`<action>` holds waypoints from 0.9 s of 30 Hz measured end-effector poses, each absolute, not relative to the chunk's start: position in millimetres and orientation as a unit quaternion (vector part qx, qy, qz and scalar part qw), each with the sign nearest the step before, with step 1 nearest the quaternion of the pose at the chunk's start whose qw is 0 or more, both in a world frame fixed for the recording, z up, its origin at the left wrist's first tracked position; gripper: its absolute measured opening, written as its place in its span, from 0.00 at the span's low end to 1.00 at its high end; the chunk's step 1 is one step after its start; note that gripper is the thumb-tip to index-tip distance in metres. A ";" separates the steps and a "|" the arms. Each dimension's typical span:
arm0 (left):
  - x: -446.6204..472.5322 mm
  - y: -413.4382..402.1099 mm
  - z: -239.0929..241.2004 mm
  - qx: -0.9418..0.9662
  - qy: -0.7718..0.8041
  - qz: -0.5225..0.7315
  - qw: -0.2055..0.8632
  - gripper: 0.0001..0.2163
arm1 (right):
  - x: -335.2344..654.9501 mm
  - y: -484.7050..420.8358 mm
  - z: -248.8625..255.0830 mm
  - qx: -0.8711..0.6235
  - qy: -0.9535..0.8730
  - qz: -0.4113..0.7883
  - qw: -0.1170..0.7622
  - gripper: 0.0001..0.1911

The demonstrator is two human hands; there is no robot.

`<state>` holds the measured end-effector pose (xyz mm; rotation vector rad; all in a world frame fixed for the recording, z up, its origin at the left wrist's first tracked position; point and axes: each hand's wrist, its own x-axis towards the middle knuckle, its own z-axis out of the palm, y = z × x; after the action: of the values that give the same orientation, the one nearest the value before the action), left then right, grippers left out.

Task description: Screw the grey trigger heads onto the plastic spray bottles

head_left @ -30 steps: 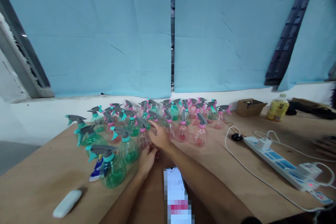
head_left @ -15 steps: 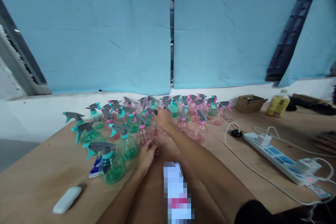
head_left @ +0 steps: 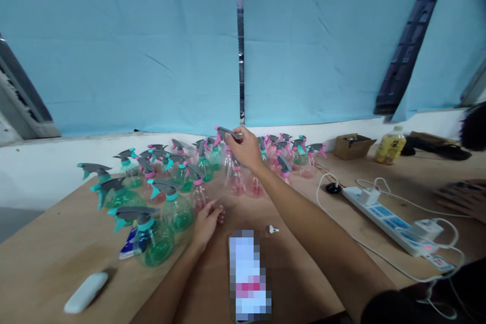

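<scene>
The right hand (head_left: 246, 151) has its fingers closed around the grey head of one pink spray bottle (head_left: 228, 152), which hangs below them. The left hand (head_left: 207, 218) lies loosely curled and holds nothing, with one green bottle (head_left: 177, 211) just left of its fingertips.

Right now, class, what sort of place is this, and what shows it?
Probably a workshop or packing bench: many spray bottles crowd a plywood table, the right hand holds one sprayer raised by its trigger, and a power strip lies alongside.
</scene>
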<state>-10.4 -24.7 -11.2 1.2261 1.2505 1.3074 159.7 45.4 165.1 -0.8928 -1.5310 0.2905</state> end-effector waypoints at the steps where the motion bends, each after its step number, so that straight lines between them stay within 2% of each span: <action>1: -10.1 -25.3 -10.1 0.501 0.508 0.529 0.460 0.27 | 165.3 42.3 161.9 -0.380 -0.674 0.148 0.616 0.14; 14: -8.9 -24.7 -7.7 0.522 0.510 0.517 0.447 0.26 | 179.5 28.8 63.2 -0.291 -0.692 0.271 0.603 0.13; 20: -8.3 -26.1 -5.7 0.530 0.508 0.517 0.440 0.26 | 177.2 25.8 51.2 -0.281 -0.702 0.285 0.589 0.17; 27: -8.0 -28.5 -4.8 0.535 0.498 0.523 0.438 0.23 | 195.7 31.4 45.1 -0.339 -0.672 0.343 0.563 0.14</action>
<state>-8.0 -28.5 -4.8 1.3313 1.2382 1.3003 195.7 31.4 45.1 -0.7988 -1.5811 0.8066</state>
